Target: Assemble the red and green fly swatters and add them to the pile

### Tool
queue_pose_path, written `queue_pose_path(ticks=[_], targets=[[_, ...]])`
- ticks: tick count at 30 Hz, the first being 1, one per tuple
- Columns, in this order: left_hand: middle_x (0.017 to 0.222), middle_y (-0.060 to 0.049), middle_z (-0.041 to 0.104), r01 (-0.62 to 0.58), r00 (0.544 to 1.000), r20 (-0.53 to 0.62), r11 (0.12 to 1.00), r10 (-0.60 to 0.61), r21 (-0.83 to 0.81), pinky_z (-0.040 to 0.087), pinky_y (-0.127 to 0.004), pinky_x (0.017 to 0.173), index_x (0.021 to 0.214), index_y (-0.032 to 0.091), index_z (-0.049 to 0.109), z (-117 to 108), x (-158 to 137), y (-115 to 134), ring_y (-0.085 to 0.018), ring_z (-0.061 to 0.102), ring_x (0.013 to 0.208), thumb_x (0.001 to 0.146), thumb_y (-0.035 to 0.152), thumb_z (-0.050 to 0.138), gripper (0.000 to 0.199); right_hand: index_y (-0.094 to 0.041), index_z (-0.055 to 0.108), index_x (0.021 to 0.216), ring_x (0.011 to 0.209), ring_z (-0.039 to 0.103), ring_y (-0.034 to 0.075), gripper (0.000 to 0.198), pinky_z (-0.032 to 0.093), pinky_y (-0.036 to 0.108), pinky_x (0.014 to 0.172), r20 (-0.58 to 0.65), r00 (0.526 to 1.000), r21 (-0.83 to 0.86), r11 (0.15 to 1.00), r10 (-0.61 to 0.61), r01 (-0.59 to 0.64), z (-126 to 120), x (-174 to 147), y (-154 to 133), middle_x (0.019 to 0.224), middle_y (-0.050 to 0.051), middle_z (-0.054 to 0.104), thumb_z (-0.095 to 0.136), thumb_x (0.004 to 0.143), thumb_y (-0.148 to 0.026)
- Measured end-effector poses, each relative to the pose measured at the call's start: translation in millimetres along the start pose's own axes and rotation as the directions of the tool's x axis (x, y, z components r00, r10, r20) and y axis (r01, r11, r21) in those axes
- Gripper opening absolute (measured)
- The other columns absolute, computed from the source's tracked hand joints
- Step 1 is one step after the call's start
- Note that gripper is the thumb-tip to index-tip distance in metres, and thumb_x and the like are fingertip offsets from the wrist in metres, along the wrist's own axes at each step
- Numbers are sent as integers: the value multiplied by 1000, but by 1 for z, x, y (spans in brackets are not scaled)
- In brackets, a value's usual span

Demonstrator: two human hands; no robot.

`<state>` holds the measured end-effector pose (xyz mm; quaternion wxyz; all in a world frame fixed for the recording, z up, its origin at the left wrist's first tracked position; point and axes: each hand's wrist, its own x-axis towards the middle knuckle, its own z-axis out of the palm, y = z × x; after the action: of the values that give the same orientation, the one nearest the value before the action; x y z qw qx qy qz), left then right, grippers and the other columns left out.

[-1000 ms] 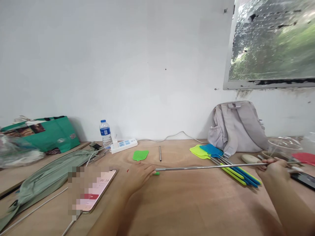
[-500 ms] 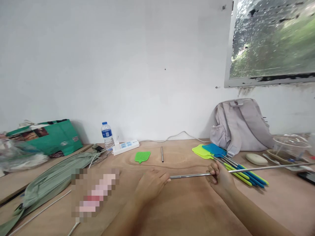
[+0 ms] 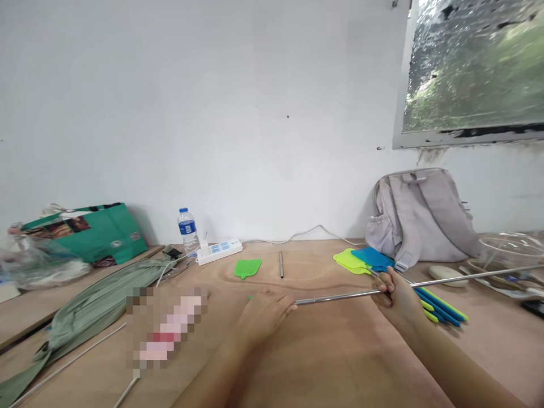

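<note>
A long thin metal rod [image 3: 340, 298] crosses in front of me, its right end running out of view. My left hand [image 3: 266, 314] is closed around its left end, and a small green tip [image 3: 249, 297] shows just beyond the knuckles. Farther right, my right hand [image 3: 393, 294] grips the same rod with bent fingers. On the table beyond my left hand lie a green fly swatter head [image 3: 247, 268] and a short metal tube [image 3: 281, 265]. Behind my right hand, partly covered by it, rest several fly swatters with yellow heads [image 3: 348, 260] and blue heads [image 3: 374, 259].
At the back stand a grey backpack [image 3: 425, 215], a water bottle [image 3: 187, 228] and a white power strip [image 3: 221, 251]. Leftward are a green bag [image 3: 102, 235] and a grey-green cloth bag [image 3: 102, 297]. A clear plastic bowl [image 3: 510, 249] and a pale oval object [image 3: 446, 276] sit right.
My right hand has moved right along the rod, and the rod's right side tilts up more. A green tip now shows beside my left hand. The view has shifted slightly.
</note>
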<state>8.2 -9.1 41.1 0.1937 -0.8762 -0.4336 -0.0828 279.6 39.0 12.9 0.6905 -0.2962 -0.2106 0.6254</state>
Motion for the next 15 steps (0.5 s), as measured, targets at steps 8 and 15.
queue_pose_path(ticks=[8, 15], targets=[[70, -2, 66, -12, 1000, -3, 1000, 12, 13, 40, -28, 68, 82, 20, 58, 1, -1, 0, -18, 60, 68, 91, 30, 29, 32, -19, 27, 41, 22, 26, 4, 47, 19, 16, 22, -6, 999, 10, 999, -49, 49, 1, -1, -9, 34, -4, 39, 41, 84, -33], [84, -2, 68, -11, 999, -47, 998, 8, -67, 41, -31, 72, 92, 20, 58, 25, -3, -6, -17, 61, 72, 91, 31, 27, 33, -18, 28, 38, 23, 28, 3, 47, 22, 15, 22, 116, 985, 23, 992, -125, 123, -3, 3, -8, 34, -4, 41, 52, 76, -32]])
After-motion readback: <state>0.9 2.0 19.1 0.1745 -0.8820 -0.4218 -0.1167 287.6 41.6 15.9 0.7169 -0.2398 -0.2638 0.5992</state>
